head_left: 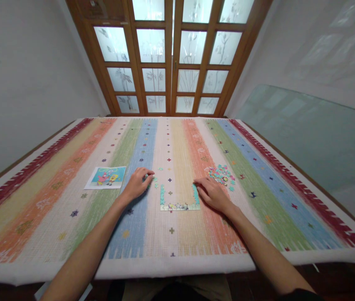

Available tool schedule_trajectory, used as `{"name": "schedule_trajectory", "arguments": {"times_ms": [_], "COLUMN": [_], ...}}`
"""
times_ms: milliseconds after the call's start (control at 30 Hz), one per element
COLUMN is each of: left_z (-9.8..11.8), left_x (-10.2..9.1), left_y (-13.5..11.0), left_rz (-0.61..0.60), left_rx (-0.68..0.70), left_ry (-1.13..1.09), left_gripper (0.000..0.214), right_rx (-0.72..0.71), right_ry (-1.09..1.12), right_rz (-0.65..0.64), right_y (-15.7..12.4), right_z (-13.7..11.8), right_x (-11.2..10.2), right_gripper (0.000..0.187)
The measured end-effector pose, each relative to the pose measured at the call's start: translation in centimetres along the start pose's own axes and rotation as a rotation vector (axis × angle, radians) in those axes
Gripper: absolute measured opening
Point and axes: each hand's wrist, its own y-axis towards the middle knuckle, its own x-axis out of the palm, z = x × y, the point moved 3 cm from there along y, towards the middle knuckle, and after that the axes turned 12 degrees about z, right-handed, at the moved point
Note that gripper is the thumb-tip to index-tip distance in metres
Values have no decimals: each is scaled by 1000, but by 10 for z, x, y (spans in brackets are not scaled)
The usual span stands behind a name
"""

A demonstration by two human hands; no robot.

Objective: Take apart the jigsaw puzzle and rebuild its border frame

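Observation:
A partly joined jigsaw puzzle [180, 207] lies on the striped cloth as a U shape, with a bottom row and two teal sides. My left hand [138, 182] is left of it, thumb and forefinger drawn together beside a few loose teal puzzle pieces [156, 182]; whatever may be between the fingertips is too small to tell. Another loose piece [160, 169] lies a little farther off. My right hand [211, 192] rests at the puzzle's right side, fingers stretched out and the tips touching its upper end. Behind that hand spreads a pile of mixed puzzle pieces [223, 173].
A printed cartoon picture [107, 177] lies flat on the cloth, left of my left hand. The striped tablecloth [171, 242] covers the wide table. Wooden glass-paned doors [173, 62] stand beyond its far edge, and a pale glass panel [309, 138] leans along the right wall.

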Motion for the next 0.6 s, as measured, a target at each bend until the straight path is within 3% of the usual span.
{"name": "schedule_trajectory", "arguments": {"times_ms": [300, 600], "left_z": [-16, -10], "left_x": [5, 6], "left_y": [-5, -6], "left_rz": [-48, -64], "left_rx": [67, 99], "left_ry": [156, 149], "left_gripper": [22, 18], "right_rx": [2, -68], "right_ry": [3, -151], "right_rz": [-22, -226], "right_y": [5, 41], "right_z": [0, -10], "right_x": [-1, 8], "right_gripper": [26, 24]}}
